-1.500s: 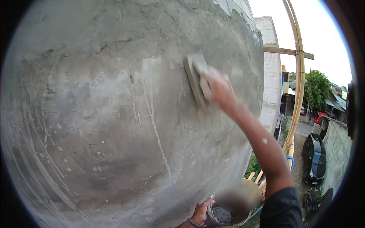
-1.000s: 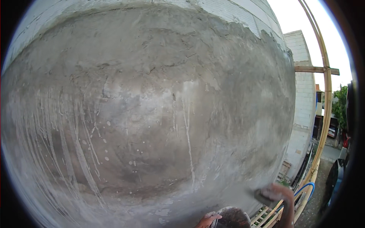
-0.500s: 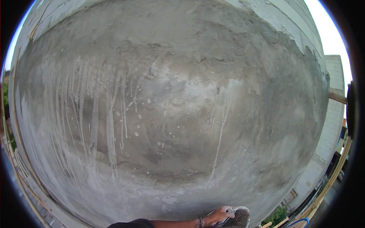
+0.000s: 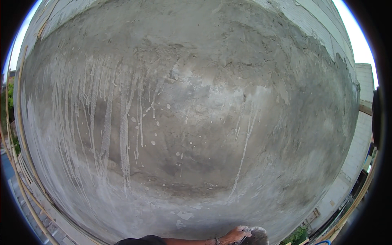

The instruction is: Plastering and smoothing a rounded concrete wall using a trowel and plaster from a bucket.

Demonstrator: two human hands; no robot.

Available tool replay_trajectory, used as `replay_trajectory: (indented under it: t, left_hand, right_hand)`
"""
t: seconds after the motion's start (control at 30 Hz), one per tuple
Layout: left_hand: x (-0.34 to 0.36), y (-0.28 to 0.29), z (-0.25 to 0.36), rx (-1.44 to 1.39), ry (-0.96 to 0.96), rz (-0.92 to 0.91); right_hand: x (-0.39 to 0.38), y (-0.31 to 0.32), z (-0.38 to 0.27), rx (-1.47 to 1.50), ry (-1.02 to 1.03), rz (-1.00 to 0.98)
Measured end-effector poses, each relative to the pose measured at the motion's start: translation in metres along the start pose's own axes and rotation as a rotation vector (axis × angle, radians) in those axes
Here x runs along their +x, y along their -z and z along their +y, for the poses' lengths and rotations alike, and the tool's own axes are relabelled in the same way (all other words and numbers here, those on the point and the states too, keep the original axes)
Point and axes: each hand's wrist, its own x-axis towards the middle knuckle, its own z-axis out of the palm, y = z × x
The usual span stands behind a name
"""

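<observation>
My left hand (image 4: 238,235) is at the bottom of the view, right of the middle, with its arm stretched across from the left under a dark sleeve. A dark band circles the wrist. The fingers are closed over the rim of a bucket (image 4: 259,237), of which only a rounded, pale-edged upper part with a dark inside shows. Its lower part is cut off by the frame. Just beyond them rises a large grey plastered wall (image 4: 204,163), with pale drips running down its left half and a lighter patch near the middle. My right hand is out of sight.
Bamboo poles (image 4: 23,122) stand along the left edge, and more poles (image 4: 355,208) run at the lower right. A wooden beam end (image 4: 365,109) juts near the right edge beside a pale block wall (image 4: 364,81). Green leaves (image 4: 297,236) show below right.
The wall has shifted slightly to the right in view. My left hand and the bucket have sunk a little lower, so less of the bucket shows; the grip stays closed.
</observation>
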Motion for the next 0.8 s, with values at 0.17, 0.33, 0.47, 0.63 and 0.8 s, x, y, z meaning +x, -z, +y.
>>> replay_trajectory:
  t: [0.17,0.33,0.47,0.63,0.8]
  left_hand:
    - [0.005,-0.030,0.071,0.563,0.449,0.092]
    - [-0.003,-0.033,0.118,0.127,0.483,0.302]
    - [-0.006,-0.036,0.142,-0.040,0.490,0.328]
    - [-0.019,-0.023,0.138,-0.149,0.514,0.376]
    - [-0.046,0.016,0.092,0.072,0.180,0.139]
  right_hand:
    - [0.013,0.044,-0.042,0.215,-0.031,0.107]
    - [0.116,0.096,-0.207,0.447,-0.021,0.151]
    - [0.189,0.147,-0.368,0.621,-0.046,0.233]
    - [0.353,0.169,-0.633,-0.517,0.738,0.599]
    - [0.481,0.137,-0.856,-0.904,0.969,0.772]
